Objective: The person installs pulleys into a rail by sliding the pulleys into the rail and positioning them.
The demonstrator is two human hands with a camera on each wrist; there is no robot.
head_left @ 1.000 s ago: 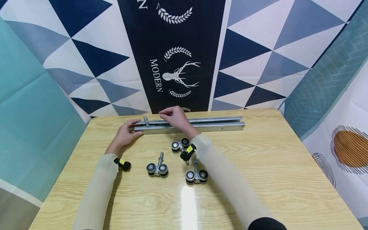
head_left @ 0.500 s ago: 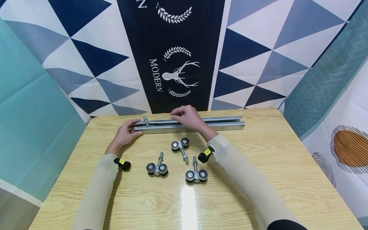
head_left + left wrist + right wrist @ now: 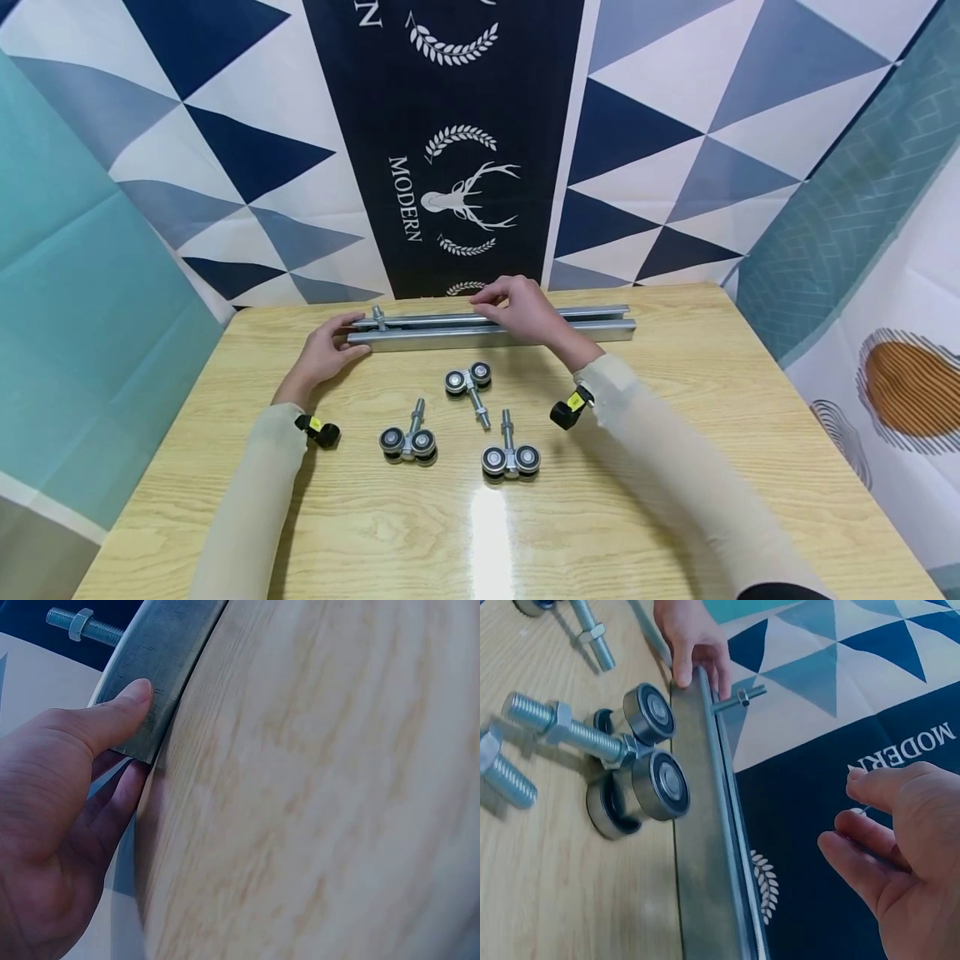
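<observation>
A long silver metal rail with an open slot (image 3: 442,338) lies along the back of the table. My left hand (image 3: 322,354) grips its left end, with the thumb (image 3: 124,716) on the front face. Close by, a threaded bolt with a nut (image 3: 378,317) stands up out of the slot; what it joins inside the rail is hidden. My right hand (image 3: 519,310) hovers over the rail's middle, fingers bent loosely. In the right wrist view, a gap shows between thumb and fingers and nothing is held. Three roller trolleys with bolts (image 3: 468,380), (image 3: 408,444), (image 3: 511,461) lie in front of the rail.
The wooden table (image 3: 300,517) carries the rail near its back edge. Behind it hangs a patterned cloth backdrop (image 3: 465,192), close to the right hand. A teal panel (image 3: 90,317) stands at the left, and a patterned cloth (image 3: 885,367) hangs at the right.
My right hand has moved rightward above the rail, away from the upright bolt. The left hand, the rail, the bolt and the loose trolleys have stayed in place.
</observation>
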